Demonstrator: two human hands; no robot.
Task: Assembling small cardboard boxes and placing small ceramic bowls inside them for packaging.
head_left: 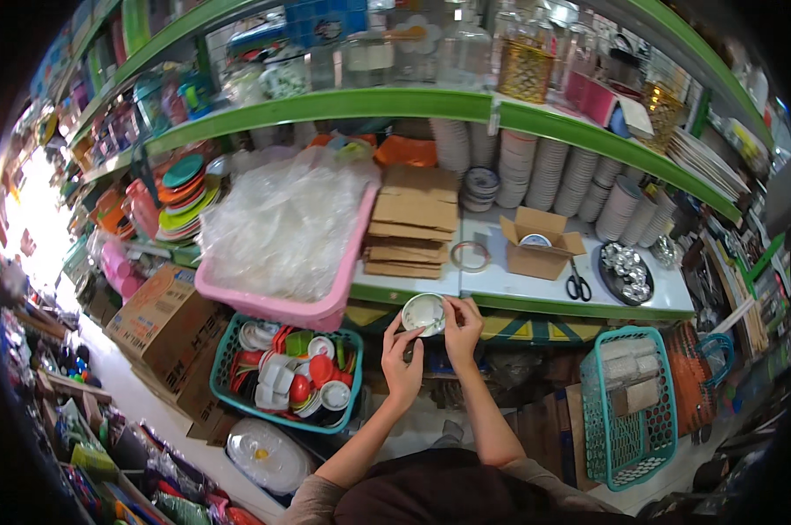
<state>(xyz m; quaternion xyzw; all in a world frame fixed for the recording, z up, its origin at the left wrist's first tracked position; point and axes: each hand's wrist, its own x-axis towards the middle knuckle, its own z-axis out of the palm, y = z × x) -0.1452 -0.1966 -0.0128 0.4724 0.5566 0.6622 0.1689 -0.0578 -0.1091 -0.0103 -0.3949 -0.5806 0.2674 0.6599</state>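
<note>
Small white bowl (422, 311) held between two hands, just before the shelf edge

Taking the bowl as the clock's centre, a printed cardboard box (164, 319) stands at nine o'clock. The pink tub (332, 308), heaped with clear plastic (282, 219), fills ten, its rim bounding the space there. At eight lies a teal basket (353, 404) of dishware. The left hand (402, 363) sits at seven, its thumb and fingers pinching the bowl's near-left rim. The right hand (464, 331), at four, grips the right side between thumb and fingers; greenish marks beside its thumb may be a printed pattern, too small to tell. Flattened cardboard (413, 210) is stacked at twelve. The green shelf edge (535, 304) runs just beyond the bowl; bare white shelf top (493, 280) shows at one to two, before the open carton (535, 261) at two. Scissors (577, 285) lie near three. Another basket (594, 420) stands at four, well apart; the forearms rise between the two baskets.
</note>
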